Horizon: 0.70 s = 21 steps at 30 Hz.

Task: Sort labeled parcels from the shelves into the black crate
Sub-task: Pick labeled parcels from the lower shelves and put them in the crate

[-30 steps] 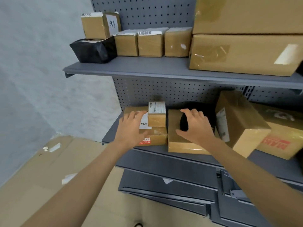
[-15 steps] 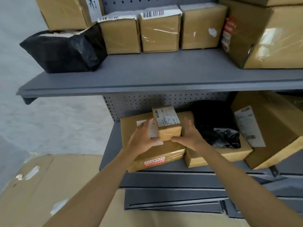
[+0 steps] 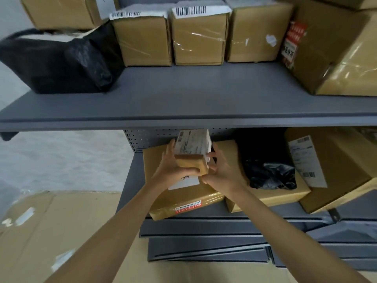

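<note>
The grey metal upper shelf [image 3: 183, 119] is overhanging the lower bay; a crumpled black plastic bag [image 3: 267, 170] and a tilted brown cardboard box [image 3: 336, 170] are crowding its right, leaving the left open.

The grey upper shelf [image 3: 193, 94] carries a black bag [image 3: 61, 62] at its left, three small taped boxes [image 3: 199, 37] in a row along the back and a large carton [image 3: 334, 50] at the right, while the lower shelf [image 3: 132, 180] bears a flat brown parcel [image 3: 183, 199], another flat parcel [image 3: 281, 198] under a black bag [image 3: 265, 160], and a tilted labelled carton [image 3: 334, 166].

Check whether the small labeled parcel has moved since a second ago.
Yes. The small labeled parcel, gripped by both hands, has been lifted and tilted off the flat brown parcel it sat on.
</note>
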### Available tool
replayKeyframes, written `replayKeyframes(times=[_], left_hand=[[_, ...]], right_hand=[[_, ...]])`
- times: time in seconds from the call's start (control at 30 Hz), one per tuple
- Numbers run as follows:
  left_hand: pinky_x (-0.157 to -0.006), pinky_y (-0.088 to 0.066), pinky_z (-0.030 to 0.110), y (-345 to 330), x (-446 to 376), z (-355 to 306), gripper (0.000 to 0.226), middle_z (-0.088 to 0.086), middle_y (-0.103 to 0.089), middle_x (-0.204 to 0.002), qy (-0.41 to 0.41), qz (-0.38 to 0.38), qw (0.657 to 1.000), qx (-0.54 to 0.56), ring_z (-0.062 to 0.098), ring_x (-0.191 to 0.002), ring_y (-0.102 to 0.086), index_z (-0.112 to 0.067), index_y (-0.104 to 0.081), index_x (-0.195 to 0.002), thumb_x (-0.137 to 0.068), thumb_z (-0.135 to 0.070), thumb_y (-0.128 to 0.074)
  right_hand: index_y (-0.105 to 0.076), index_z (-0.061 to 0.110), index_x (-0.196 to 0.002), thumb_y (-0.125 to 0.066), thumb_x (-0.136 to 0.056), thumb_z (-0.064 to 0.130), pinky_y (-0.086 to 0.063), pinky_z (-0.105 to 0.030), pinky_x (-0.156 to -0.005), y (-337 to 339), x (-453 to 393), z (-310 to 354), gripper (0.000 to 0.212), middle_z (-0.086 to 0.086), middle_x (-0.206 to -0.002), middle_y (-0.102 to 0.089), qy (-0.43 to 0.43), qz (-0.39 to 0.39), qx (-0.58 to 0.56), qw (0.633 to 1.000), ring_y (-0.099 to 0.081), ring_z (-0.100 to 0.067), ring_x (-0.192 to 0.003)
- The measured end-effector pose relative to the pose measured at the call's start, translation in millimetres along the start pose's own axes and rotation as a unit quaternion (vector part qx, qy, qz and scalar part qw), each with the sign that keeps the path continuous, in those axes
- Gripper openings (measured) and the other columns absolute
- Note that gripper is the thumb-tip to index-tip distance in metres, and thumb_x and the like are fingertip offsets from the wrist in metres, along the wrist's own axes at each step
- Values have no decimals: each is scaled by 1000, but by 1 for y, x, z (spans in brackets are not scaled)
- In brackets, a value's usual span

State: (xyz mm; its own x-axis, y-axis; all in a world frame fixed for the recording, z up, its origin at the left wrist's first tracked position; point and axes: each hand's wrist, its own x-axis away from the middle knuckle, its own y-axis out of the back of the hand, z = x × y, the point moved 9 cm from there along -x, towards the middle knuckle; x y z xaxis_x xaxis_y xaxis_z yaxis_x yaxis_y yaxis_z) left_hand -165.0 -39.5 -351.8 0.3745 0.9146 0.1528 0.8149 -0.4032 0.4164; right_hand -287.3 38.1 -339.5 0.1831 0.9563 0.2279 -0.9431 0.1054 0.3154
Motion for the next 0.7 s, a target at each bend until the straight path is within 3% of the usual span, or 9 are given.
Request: replayKeyframes(times=[0.17,0.27,0.33,0.4,0.47,0.57,0.7], left_hand=[[-97,-35,33,31,18,-18,137,-2,-34,-121,-30,-107,992,-65,11,-111,-29,-23,-20,-142,-27,-61,-82],[-101,-38,42,38,29,-29,127,1,-33,-125,-75,-113,981,-142,18,-118,-33,-20,-19,-143,-40,-44,-89],[-102,-39,44,45,35,-34,114,-1,-31,-128,-105,-95,972,-188,18,-120,-32,-19,-24,-140,-46,-31,-88],[-99,-42,39,53,40,-30,105,-7,-33,-122,-92,-49,979,-176,13,-116,-35,-20,-29,-136,-49,-25,-87],[-91,-47,32,61,46,-21,99,-10,-40,-116,-30,19,995,-93,9,-108,-44,-23,-32,-135,-53,-17,-86],[-72,-54,20,68,52,-13,89,-5,-54,-111,28,90,995,41,12,-105,-56,-26,-38,-132,-58,-6,-83],[-77,-54,24,80,53,-6,89,3,-55,-114,50,102,992,55,18,-104,-59,-23,-36,-134,-57,-12,-81]], right_hand=[[-3,39,-146,-56,-72,-19,-49,-32,-95,-31,32,16,108,0,-146,-32,45,63,-74,994,-35,-15,-135],[-1,37,-146,-59,-73,-13,-48,-31,-94,-30,40,12,107,0,-130,-46,46,60,-74,994,-41,-16,-132],[-5,38,-145,-67,-73,-6,-50,-31,-91,-12,41,12,105,9,-116,-48,53,10,-32,998,-47,-16,-125],[-5,36,-147,-75,-71,4,-48,-37,-96,12,39,11,108,5,-127,-43,48,-44,9,998,-46,-18,-125],[-10,35,-147,-76,-70,10,-43,-45,-102,28,34,11,105,-3,-141,-30,34,-55,43,997,-41,-23,-129],[-20,34,-146,-75,-72,10,-39,-45,-106,29,26,9,95,-2,-146,-31,3,-2,-9,1000,-41,-25,-129],[-34,28,-141,-72,-77,11,-36,-36,-106,8,22,7,76,-2,-141,-44,-17,65,-1,998,-48,-18,-122]])
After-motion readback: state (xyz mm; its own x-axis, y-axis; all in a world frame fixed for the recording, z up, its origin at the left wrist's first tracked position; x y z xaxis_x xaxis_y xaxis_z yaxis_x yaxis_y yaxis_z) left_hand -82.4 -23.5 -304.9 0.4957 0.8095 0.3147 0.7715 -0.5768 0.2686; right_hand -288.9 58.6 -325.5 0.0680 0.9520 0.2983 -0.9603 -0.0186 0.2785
